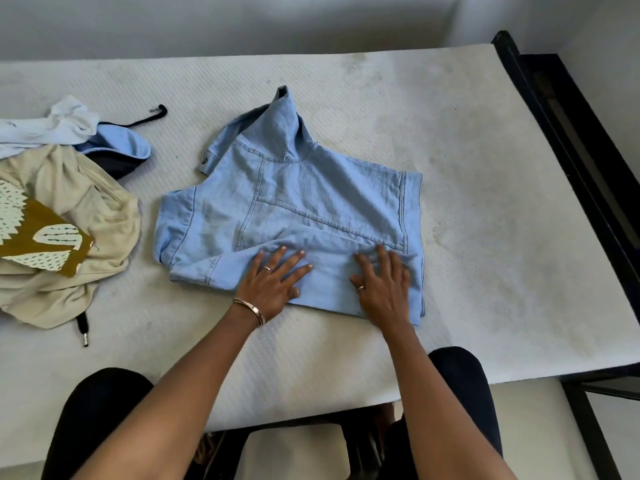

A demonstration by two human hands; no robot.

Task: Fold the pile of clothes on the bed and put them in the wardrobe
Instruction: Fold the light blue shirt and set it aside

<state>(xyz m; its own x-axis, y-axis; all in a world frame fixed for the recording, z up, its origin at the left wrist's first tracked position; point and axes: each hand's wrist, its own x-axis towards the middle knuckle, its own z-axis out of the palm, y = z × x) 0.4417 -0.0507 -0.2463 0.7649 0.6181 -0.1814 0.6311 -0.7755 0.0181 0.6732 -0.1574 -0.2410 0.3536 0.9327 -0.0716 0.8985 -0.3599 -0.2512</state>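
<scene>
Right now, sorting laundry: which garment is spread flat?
The light blue denim jacket, under both hands; the beige top and the others lie crumpled at left.

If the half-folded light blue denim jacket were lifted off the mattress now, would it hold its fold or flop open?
The denim jacket would probably flop open: the folded-over layer stays flat only under the left hand and right hand. Its thick seams suggest some body, so it should sag rather than crumple. It looks unlikely to slide on the textured mattress.

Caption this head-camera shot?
Both hands press flat on a half-folded denim jacket on the mattress.
</scene>
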